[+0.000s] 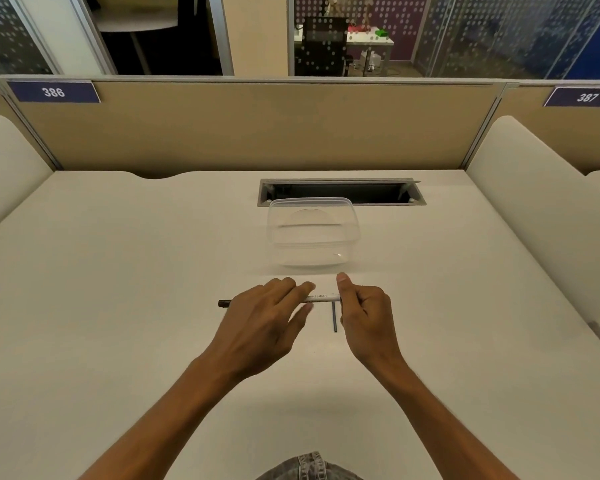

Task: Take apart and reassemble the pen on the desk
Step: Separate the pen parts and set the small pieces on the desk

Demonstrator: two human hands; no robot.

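Two hands meet on the pen [321, 298], which I see lying crosswise just above the middle of the white worktop [118, 271], its dark tip pointing left and its white printed barrel running right. My left hand [257, 323] covers the pen's middle, with fingers and thumb pinching the barrel from either side. My right hand [362, 313] is curled at the barrel's right end with the thumb raised; I cannot tell whether it actually grips the end or a small part there. A thin dark rod [335, 317], perhaps the refill, lies on the worktop between the hands, pointing toward me. Just beyond the pen stands a clear plastic container [314, 233], and behind that a cable slot [340, 192] is cut into the worktop. A beige partition [257, 126] closes the far side, bearing labels 386 [53, 92] and 387 [586, 97].
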